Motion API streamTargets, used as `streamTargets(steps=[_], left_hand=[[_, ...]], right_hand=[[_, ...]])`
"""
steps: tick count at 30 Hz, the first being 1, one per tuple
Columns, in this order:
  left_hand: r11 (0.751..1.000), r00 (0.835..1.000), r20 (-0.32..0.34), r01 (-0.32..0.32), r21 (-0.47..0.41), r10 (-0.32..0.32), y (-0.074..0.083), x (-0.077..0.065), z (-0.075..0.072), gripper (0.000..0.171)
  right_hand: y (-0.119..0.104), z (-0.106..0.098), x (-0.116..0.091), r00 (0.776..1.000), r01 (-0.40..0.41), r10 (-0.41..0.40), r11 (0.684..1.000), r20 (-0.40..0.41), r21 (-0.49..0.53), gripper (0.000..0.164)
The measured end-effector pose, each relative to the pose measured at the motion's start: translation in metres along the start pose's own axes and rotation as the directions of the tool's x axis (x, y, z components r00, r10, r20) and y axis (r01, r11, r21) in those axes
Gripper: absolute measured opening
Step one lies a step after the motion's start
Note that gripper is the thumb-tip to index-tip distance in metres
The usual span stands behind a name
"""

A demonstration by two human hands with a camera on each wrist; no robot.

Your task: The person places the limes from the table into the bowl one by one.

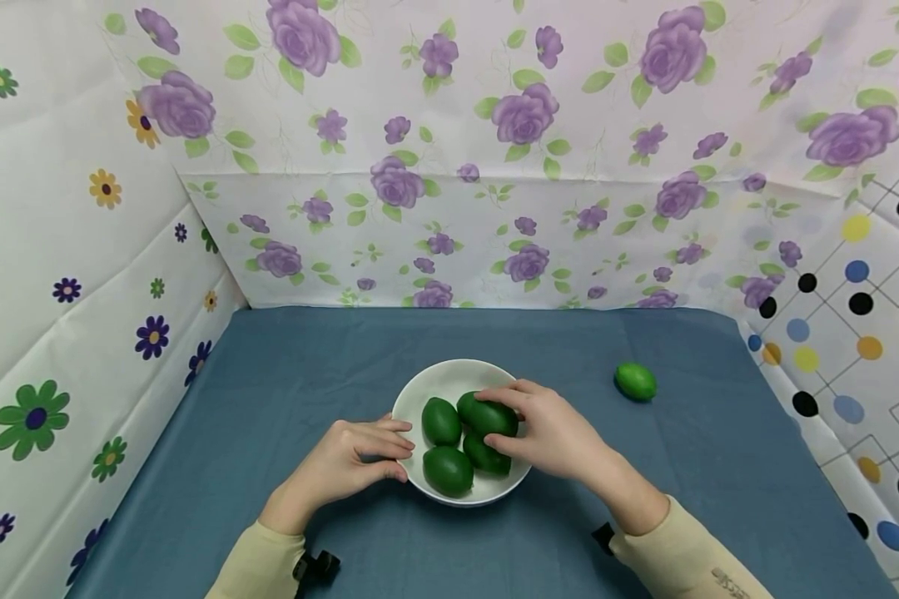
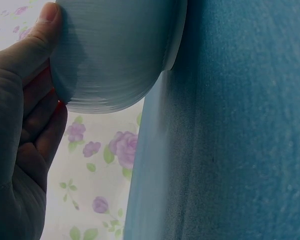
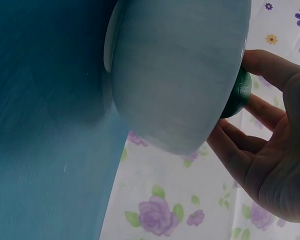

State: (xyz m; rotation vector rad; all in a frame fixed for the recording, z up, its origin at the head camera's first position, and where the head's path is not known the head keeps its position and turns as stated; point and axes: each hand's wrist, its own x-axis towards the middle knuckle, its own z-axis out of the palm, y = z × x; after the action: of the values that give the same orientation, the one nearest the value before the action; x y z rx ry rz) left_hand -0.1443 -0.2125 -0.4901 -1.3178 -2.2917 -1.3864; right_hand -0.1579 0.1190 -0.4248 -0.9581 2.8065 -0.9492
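Note:
A white bowl (image 1: 449,378) stands on the blue cloth with several dark green limes in it, among them one at the lower left (image 1: 448,471). My left hand (image 1: 348,457) holds the bowl's left side, thumb and fingers spread along the rim; the left wrist view shows them against the bowl's outer wall (image 2: 110,55). Over the bowl's right side, my right hand (image 1: 558,428) grips the uppermost lime (image 1: 494,418) between thumb and fingers. In the right wrist view a lime (image 3: 241,95) shows past the rim between the fingers.
A brighter green lime (image 1: 635,382) lies by itself on the blue cloth (image 1: 330,358), to the right of the bowl and farther back. Flowered sheets (image 1: 449,241) rise behind and on the left; a dotted sheet (image 1: 831,391) stands at the right.

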Motion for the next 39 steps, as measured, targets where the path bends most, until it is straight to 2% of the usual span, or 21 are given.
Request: streamTargets(steps=[7, 10, 26, 39], left_hand=[[1.0, 1.0, 0.001, 0.012, 0.001, -0.012, 0.002, 0.002, -0.001, 0.022], [1.0, 1.0, 0.006, 0.025, -0.004, -0.025, 0.003, 0.002, -0.001, 0.022], [1.0, 1.0, 0.001, 0.017, 0.003, -0.017, 0.0, 0.002, -0.003, 0.023], [1.0, 1.0, -0.001, 0.011, 0.004, -0.011, 0.005, 0.0, -0.002, 0.022]], right_hand=[[-0.008, 0.009, 0.01, 0.994, 0.11, -0.109, 0.993, 0.027, -0.037, 0.051], [-0.01, 0.013, 0.013, 0.992, 0.125, -0.124, 0.991, 0.04, -0.052, 0.051], [-0.014, 0.016, 0.027, 0.985, 0.169, -0.163, 0.98, 0.062, -0.104, 0.046], [-0.015, 0.017, 0.022, 0.987, 0.138, -0.129, 0.985, 0.09, -0.102, 0.045]])
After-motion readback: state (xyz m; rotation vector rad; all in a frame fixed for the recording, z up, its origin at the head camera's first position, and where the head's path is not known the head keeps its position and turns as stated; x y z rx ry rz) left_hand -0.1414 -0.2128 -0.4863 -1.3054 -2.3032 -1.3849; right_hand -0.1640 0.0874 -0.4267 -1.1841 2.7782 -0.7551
